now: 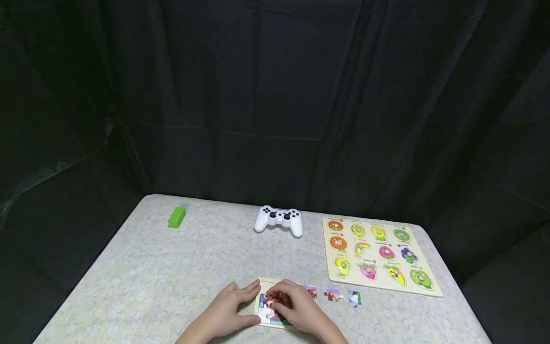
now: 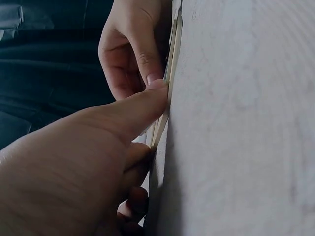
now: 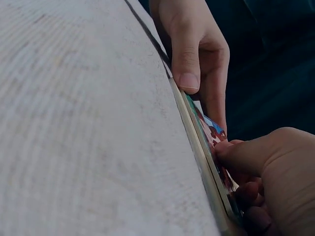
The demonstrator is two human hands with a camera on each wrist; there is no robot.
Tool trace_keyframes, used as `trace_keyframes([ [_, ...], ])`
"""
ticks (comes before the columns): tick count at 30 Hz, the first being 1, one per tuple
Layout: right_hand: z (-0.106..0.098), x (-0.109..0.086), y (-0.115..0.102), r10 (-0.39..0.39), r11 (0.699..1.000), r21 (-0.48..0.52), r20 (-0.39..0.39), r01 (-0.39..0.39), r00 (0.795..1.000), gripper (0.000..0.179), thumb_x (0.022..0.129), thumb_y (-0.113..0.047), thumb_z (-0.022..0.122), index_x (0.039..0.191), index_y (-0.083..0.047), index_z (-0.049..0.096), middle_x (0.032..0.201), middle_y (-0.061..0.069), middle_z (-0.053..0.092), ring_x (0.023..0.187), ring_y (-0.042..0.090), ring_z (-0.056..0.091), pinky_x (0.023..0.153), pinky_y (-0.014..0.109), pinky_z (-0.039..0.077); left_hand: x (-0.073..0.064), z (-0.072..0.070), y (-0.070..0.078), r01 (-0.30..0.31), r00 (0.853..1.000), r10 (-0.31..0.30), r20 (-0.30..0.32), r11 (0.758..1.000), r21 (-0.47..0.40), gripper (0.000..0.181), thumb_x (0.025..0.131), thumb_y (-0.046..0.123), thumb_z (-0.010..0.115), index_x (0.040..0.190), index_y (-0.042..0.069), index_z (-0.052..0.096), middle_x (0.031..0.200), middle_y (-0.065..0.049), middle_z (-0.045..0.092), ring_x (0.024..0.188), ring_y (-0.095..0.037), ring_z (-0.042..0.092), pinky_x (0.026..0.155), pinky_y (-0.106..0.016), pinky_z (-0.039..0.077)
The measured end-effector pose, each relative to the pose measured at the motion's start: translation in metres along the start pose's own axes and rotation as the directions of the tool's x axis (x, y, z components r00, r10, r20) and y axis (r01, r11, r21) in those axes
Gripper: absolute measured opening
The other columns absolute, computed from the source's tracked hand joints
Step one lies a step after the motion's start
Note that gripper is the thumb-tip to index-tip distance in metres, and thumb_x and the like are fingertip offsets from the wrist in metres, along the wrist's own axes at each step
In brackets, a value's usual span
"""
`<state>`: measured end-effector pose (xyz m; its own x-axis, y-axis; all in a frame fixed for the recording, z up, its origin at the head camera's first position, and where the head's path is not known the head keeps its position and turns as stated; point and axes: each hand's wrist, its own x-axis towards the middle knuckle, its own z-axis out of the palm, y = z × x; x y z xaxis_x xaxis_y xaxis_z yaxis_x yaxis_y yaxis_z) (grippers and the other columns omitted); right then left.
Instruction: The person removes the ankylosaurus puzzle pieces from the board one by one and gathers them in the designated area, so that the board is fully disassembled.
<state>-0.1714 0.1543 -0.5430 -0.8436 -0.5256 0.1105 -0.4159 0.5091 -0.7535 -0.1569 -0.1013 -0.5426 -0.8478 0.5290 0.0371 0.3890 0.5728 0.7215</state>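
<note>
A small wooden jigsaw puzzle tray (image 1: 271,325) lies near the front of the table, partly filled with colourful pieces. My left hand (image 1: 227,310) rests at its left side, with straight index finger and thumb touching the frame's edge. Over the tray, my right hand (image 1: 296,306) has bent fingers, and its thumb and index finger pinch a dark red puzzle piece (image 1: 271,300) at the tray's surface. That hand covers the tray's right part. In the right wrist view, the right thumb (image 3: 241,156) lies against the picture side and the left thumb (image 3: 189,82) touches the frame's corner.
Loose jigsaw pieces lie right of the tray, among them a red-and-purple piece (image 1: 333,295) and a green-and-white piece (image 1: 354,298). Beyond them is a fruit peg board (image 1: 352,267). A white game controller (image 1: 278,220) and a green block (image 1: 176,217) lie farther back.
</note>
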Motion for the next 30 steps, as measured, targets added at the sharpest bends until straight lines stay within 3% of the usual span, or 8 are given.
trace_keyframes([
  [9, 0.0008, -0.0023, 0.0017, -0.014, 1.000, 0.024, -0.005, 0.014, 1.000, 0.018, 0.101, -0.018, 0.075, 0.118, -0.023, 0.074, 0.096, -0.011, 0.063, 0.076, 0.001, 0.050, 0.068, 0.022, 0.046, -0.0002, 0.0002, 0.0017, 0.019, 1.000, -0.019, 0.010, 1.000, -0.006, 0.077, 0.087, 0.050, 0.084, 0.151, 0.013, 0.060, 0.164, 0.004, 0.047, 0.077, -0.004, 0.036, 0.069, -0.021, 0.037],
  [17, 0.0019, -0.0033, 0.0011, -0.040, 0.999, -0.008, -0.001, 0.040, 0.999, 0.016, 0.102, -0.020, 0.073, 0.118, -0.023, 0.073, 0.100, -0.006, 0.067, 0.076, -0.001, 0.049, 0.068, 0.021, 0.046, -0.0012, 0.0005, 0.0026, 0.026, 1.000, -0.026, 0.001, 1.000, -0.005, 0.077, 0.087, 0.049, 0.085, 0.150, 0.011, 0.061, 0.163, 0.002, 0.048, 0.076, -0.004, 0.036, 0.069, -0.020, 0.037],
  [24, 0.0018, -0.0023, 0.0017, -0.053, 0.998, -0.041, -0.010, 0.052, 0.999, 0.015, 0.103, -0.019, 0.072, 0.117, -0.022, 0.074, 0.104, -0.011, 0.067, 0.079, -0.001, 0.051, 0.070, 0.022, 0.047, -0.0011, -0.0009, 0.0051, 0.022, 1.000, -0.022, -0.006, 1.000, -0.010, 0.076, 0.087, 0.047, 0.085, 0.150, 0.011, 0.061, 0.163, 0.001, 0.049, 0.076, -0.004, 0.036, 0.069, -0.021, 0.037],
  [30, 0.0013, 0.0007, 0.0038, -0.080, 0.995, -0.056, -0.014, 0.079, 0.997, 0.017, 0.102, -0.016, 0.072, 0.119, -0.021, 0.074, 0.108, -0.009, 0.069, 0.081, 0.000, 0.052, 0.072, 0.022, 0.048, -0.0012, -0.0019, 0.0052, 0.005, 1.000, -0.005, -0.008, 1.000, 0.018, 0.072, 0.091, 0.046, 0.082, 0.150, 0.010, 0.061, 0.163, 0.001, 0.049, 0.078, -0.003, 0.038, 0.078, -0.025, 0.043],
])
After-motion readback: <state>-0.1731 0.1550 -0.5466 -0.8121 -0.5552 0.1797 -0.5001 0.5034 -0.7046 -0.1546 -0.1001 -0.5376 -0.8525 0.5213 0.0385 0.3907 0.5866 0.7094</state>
